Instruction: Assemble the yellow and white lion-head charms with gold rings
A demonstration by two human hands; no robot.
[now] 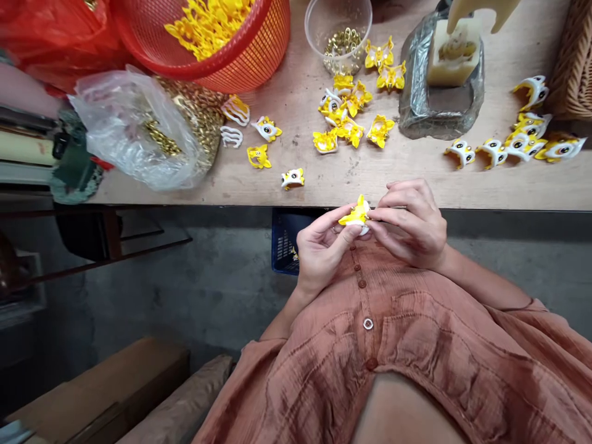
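Both my hands meet just below the table's front edge, over my rust-coloured shirt. My left hand (322, 248) and my right hand (409, 223) pinch one small yellow and white clip piece (356, 216) between their fingertips. The piece has a yellow winged top and a white part under it, partly hidden by my fingers. A single yellow and white piece (293, 178) lies on the wooden table (416, 182) closest to my hands.
A heap of yellow pieces (346, 117) lies mid-table; finished white and yellow ones (522, 145) line the right. At the back stand a red basket (217, 37) of yellow parts, a clear bowl (339, 34) of metal springs, a plastic bag (139, 132), a foil-wrapped block (441, 80). A blue crate (284, 240) sits below.
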